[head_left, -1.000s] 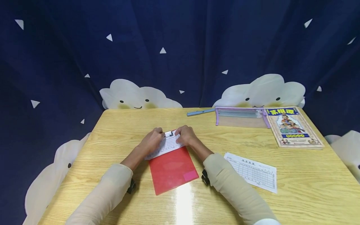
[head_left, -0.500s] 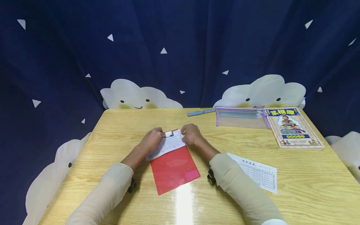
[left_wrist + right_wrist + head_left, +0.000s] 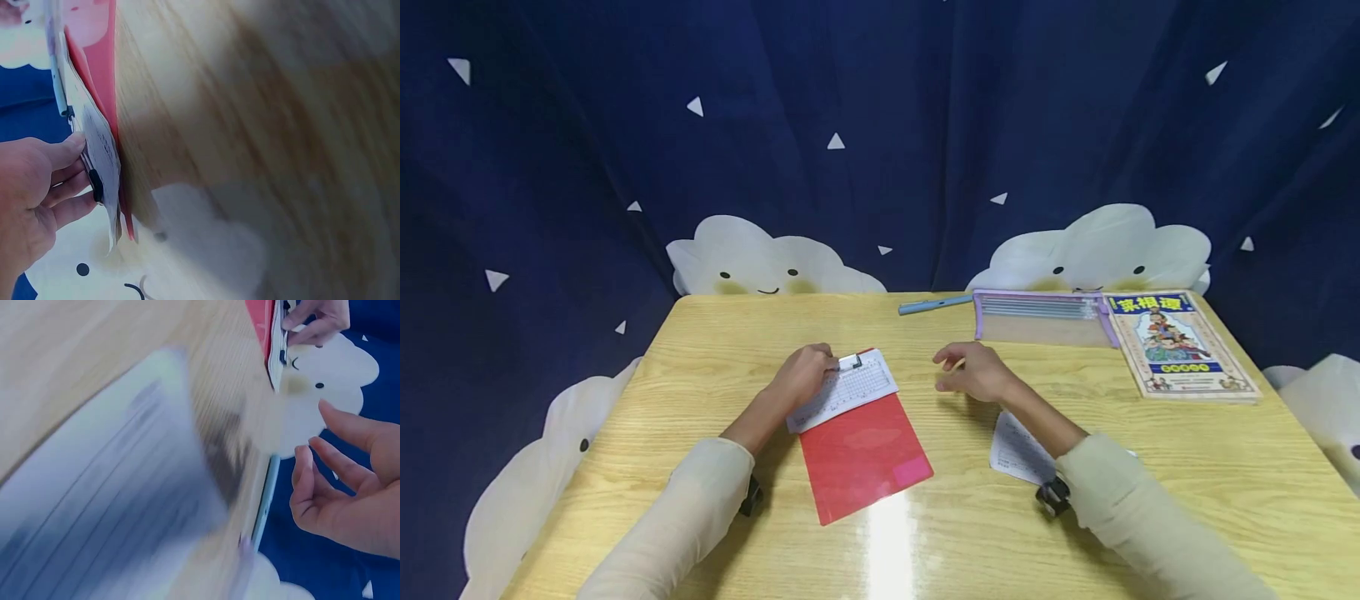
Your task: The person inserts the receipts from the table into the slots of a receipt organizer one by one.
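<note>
Listing by size, we record first the wooden table [image 3: 715,333] filling the lower half of the frame, then the illustrated book [image 3: 1180,342] at right of centre, the purple-edged clear pouch [image 3: 1041,315] to its left and a blue pen [image 3: 934,303] left of that. At centre lies the red clipboard [image 3: 863,454], flat on the table, with a small printed form [image 3: 846,390] under its metal clip [image 3: 851,361] at the upper end. We judge the board stiff, light and glossy, likely to slide on the varnish, best taken by a long edge or at the clip; the form is thin paper that would crease easily. A second printed sheet [image 3: 1015,450] lies right of the board, partly under the right forearm. Our left hand [image 3: 805,375] rests on the form's upper left corner, fingers curled against the clip. Our right hand [image 3: 973,372] hovers just above the table between board and pouch, fingers loosely spread, holding nothing.
</note>
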`<state>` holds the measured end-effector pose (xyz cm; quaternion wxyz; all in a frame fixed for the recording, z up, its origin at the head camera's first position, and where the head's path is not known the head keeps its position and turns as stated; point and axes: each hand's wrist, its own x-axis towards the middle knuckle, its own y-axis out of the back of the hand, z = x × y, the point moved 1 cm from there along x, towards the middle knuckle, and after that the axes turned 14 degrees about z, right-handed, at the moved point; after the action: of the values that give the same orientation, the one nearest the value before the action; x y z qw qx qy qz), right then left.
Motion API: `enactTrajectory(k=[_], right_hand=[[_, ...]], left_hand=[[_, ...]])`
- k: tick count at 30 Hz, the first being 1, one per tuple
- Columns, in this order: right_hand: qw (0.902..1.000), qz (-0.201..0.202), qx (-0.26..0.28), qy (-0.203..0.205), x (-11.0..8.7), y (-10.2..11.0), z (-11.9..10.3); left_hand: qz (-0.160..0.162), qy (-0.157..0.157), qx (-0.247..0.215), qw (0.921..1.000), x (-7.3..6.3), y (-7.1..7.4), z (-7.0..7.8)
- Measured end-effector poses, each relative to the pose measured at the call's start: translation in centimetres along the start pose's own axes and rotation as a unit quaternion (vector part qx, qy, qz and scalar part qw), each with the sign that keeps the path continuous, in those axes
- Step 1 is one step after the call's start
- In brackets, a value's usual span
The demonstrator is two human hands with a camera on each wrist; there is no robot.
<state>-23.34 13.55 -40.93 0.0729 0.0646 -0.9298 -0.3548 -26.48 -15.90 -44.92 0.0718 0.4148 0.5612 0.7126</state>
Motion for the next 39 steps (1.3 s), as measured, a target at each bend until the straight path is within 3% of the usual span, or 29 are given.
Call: enactTrajectory(k=[12,20,27,32,39], right_hand=[[0.9999,-0.010,0.011,-0.003,-7.2,6.2,5.6],[0.9983,0.002,-0.058,-0.005,-11.2,9.6,8.6],[0.9894,0.001,-0.145,-0.008,-13.3,10.7,11.1],[0.9855,-0.002,-0.169,0.012,-14.0,10.8,11.9],[0.9805,-0.001,-0.197,-0.001,-14.1,10.4,12.1]], left_hand=[[0.000,0.021,-0.022,0.9995,0.3,0.1,0.0],[-0.010,0.025,-0.026,0.9993,0.5,0.4,-0.1],[-0.024,0.037,-0.032,0.9985,0.4,0.5,-0.1],[-0.028,0.043,-0.031,0.9982,0.4,0.5,-0.1],[-0.036,0.039,-0.021,0.9984,0.5,0.4,0.1]])
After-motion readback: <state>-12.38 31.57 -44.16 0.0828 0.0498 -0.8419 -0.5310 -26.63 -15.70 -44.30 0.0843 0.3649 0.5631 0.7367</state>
